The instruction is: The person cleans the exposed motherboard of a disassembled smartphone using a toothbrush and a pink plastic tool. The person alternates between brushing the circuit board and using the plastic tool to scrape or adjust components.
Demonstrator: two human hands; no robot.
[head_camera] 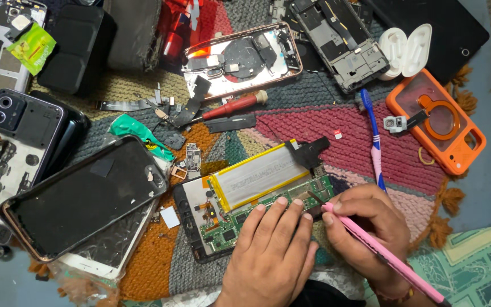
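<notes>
Left hand (271,250) lies flat, fingers released, pinning the opened phone (251,207) to the rug (370,142) so it stays steady; right hand (365,227) grips a pink tool (387,256), tip at the board's right edge. The phone shell holds a yellow-edged battery (259,179) and green board (245,219); an orange case (439,122) at far right holds only a ring.

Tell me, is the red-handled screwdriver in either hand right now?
No, the red-handled screwdriver lies on the mat, while the right hand holds a pink tool.
</notes>
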